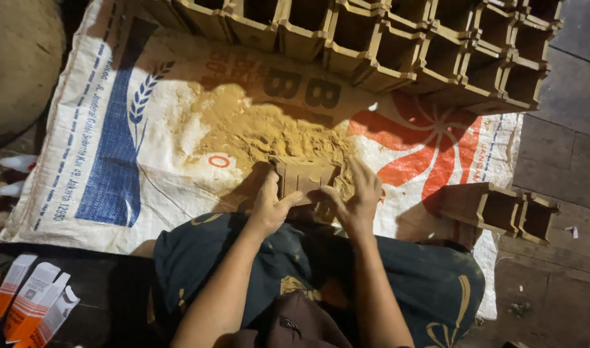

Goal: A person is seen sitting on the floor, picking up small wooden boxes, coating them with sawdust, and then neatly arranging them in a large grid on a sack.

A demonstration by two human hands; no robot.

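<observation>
I'm sitting on a dim plank floor (565, 161), a printed woven sack (114, 148) spread out in front of my knees. On the sack there's a heap of sawdust (262, 132), and I'm pressing a small wooden box (306, 177) into its near edge. My left hand (269, 206) is gripping the box's left side, thumb across the front; my right hand (359, 196) is clamping its right side, fingers curled over. Beyond the heap, a row of finished boxes (398, 45) is lining the sack's far edge, and two more (501, 209) are lying by my right knee. The danger, I'm thinking: squeezing unevenly could rack the joints, or dust could spill off the sack.
</observation>
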